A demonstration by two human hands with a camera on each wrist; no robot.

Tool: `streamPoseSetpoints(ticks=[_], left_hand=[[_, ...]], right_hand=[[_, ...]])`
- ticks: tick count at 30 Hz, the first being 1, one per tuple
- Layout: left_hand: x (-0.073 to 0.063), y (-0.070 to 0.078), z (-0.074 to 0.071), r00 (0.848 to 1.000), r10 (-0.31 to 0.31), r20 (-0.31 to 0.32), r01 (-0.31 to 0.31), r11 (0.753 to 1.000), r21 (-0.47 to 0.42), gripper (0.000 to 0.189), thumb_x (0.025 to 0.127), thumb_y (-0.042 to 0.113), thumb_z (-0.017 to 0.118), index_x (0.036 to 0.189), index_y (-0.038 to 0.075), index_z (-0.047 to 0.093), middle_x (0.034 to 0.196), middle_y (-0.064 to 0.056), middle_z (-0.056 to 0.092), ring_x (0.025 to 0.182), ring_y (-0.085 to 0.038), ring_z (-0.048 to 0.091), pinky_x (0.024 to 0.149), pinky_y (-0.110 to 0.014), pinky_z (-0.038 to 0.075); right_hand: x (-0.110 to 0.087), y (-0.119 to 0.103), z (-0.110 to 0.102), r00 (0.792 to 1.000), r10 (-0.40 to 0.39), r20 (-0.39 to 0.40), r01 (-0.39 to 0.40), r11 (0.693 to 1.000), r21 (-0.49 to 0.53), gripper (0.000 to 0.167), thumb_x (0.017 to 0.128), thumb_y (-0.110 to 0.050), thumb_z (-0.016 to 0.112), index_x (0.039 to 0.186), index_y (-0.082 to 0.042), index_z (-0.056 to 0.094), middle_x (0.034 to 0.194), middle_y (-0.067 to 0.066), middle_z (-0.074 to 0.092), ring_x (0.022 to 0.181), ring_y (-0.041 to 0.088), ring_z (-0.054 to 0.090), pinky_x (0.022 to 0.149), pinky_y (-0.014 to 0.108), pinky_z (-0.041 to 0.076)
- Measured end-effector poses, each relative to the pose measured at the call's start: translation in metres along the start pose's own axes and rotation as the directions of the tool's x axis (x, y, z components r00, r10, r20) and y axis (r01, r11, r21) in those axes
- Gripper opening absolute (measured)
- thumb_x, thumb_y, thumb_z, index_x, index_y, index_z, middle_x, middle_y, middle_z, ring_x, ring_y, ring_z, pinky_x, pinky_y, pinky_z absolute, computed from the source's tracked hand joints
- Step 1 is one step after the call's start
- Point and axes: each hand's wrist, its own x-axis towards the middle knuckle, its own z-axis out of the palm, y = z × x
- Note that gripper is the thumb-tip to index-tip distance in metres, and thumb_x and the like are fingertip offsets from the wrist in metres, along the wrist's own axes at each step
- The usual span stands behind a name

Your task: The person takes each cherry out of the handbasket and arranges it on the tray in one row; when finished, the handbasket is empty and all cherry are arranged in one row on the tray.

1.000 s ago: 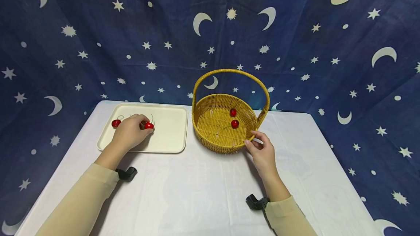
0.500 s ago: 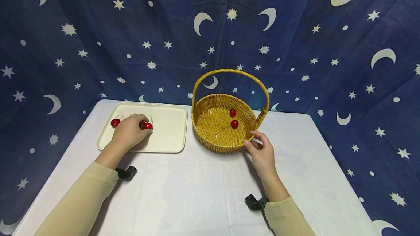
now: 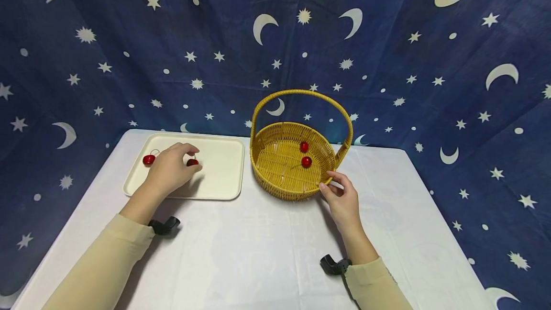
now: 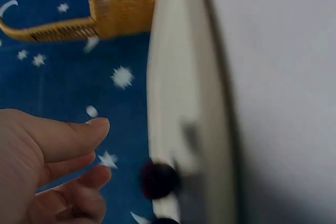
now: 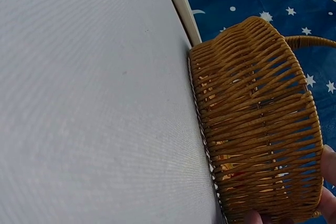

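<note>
My left hand hovers over the cream tray, thumb and fingers apart with nothing between them. Just below lies a red cherry on the tray, partly covered by the hand in the head view; the left wrist view shows this dark cherry separate from the fingertips. Another cherry with a curved stem sits at the tray's left side. With thumb and fingers, my right hand pinches the near right rim of the yellow wicker basket. Two cherries rest inside it.
The basket's tall arched handle stands upright. Tray and basket sit side by side on a white-covered table. A dark blue curtain with moons and stars hangs behind and at both sides.
My left hand's fingers have spread and risen off the cherry they were pinching; it stays on the tray. The right hand keeps its grip on the basket rim.
</note>
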Motion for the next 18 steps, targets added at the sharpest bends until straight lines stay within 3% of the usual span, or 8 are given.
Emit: streamPoseSetpoints(ticks=[3, 8, 13, 18], left_hand=[[0.001, 0.020, 0.000, 0.999, 0.048, 0.015, -0.047, 0.997, -0.055, 0.044, 0.091, 0.020, 0.083, 0.132, 0.008, 0.071, 0.129, -0.014, 0.074, 0.098, -0.034, 0.070, 0.087, -0.052, 0.053], [0.003, 0.065, 0.007, 0.990, 0.135, 0.047, -0.126, 0.977, -0.172, 0.042, 0.091, 0.018, 0.086, 0.130, 0.013, 0.072, 0.129, -0.009, 0.075, 0.083, -0.021, 0.066, 0.075, -0.037, 0.051], [0.008, 0.106, 0.023, 0.974, 0.203, 0.096, -0.169, 0.943, -0.288, 0.041, 0.091, 0.016, 0.086, 0.129, 0.017, 0.073, 0.129, -0.003, 0.074, 0.088, -0.018, 0.068, 0.078, -0.035, 0.055], [0.023, 0.137, 0.040, 0.956, 0.265, 0.128, -0.195, 0.896, -0.399, 0.042, 0.090, 0.011, 0.087, 0.129, 0.016, 0.073, 0.128, -0.002, 0.075, 0.095, -0.017, 0.070, 0.083, -0.035, 0.059]], right_hand=[[0.000, 0.001, 0.000, 1.000, 0.005, 0.002, -0.005, 1.000, -0.005, 0.046, 0.100, -0.006, 0.075, 0.144, -0.006, 0.062, 0.141, 0.017, 0.058, 0.105, 0.006, 0.067, 0.082, 0.014, 0.059], [0.001, 0.001, -0.002, 1.000, 0.008, 0.000, -0.008, 1.000, -0.010, 0.045, 0.100, -0.006, 0.075, 0.144, -0.007, 0.062, 0.140, 0.016, 0.058, 0.107, 0.009, 0.067, 0.082, 0.015, 0.060], [0.002, 0.002, -0.001, 1.000, 0.008, -0.002, -0.008, 1.000, -0.012, 0.046, 0.101, -0.005, 0.074, 0.145, -0.005, 0.061, 0.142, 0.019, 0.058, 0.109, 0.012, 0.067, 0.082, 0.014, 0.059], [0.001, 0.003, 0.000, 1.000, 0.012, -0.002, -0.012, 1.000, -0.021, 0.047, 0.101, -0.005, 0.074, 0.146, -0.004, 0.060, 0.144, 0.020, 0.057, 0.109, 0.011, 0.066, 0.082, 0.014, 0.059]])
